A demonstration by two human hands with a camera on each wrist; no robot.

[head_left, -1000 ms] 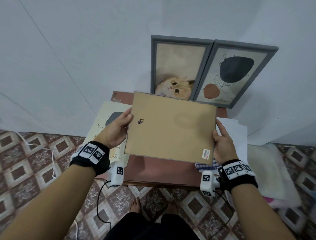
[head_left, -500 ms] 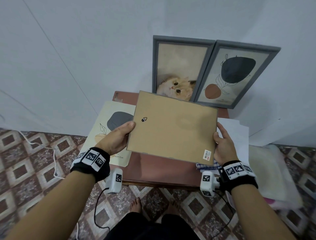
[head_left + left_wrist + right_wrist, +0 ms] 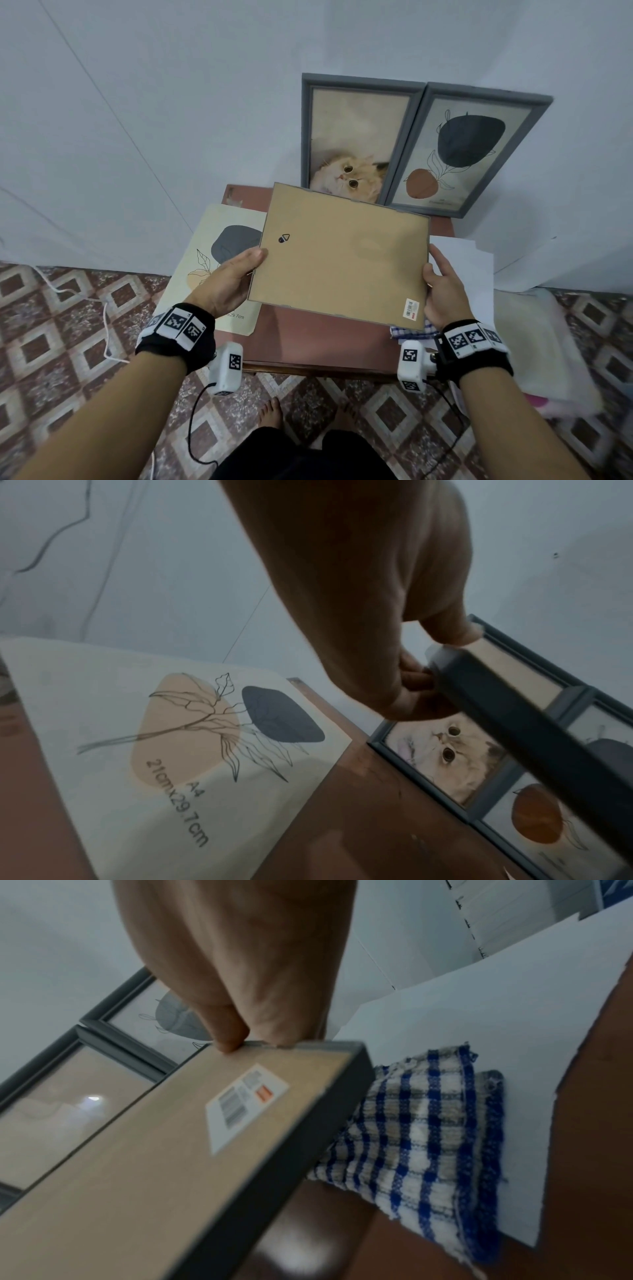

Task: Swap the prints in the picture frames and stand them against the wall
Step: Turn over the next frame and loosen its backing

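Observation:
I hold a dark-rimmed picture frame (image 3: 342,253) back side up above the table, its brown backing board with a small hanger and a barcode sticker facing me. My left hand (image 3: 248,270) grips its left edge, thumb on the backing and fingers curled underneath (image 3: 416,679). My right hand (image 3: 435,277) grips the right edge near the sticker (image 3: 240,1042). Two grey frames lean against the wall: one with a cat print (image 3: 352,144), one with an abstract print (image 3: 469,150). A loose abstract print (image 3: 212,260) lies flat at the table's left.
The small reddish-brown table (image 3: 308,342) stands against a white wall. A blue checked cloth (image 3: 428,1137) lies on white paper sheets (image 3: 469,260) at the right. A pale bundle (image 3: 534,342) and a white cable (image 3: 85,301) lie on the tiled floor.
The held frame has turned slightly, its left end coming lower and nearer me. My left hand has slid down the left edge, and more of the loose print shows.

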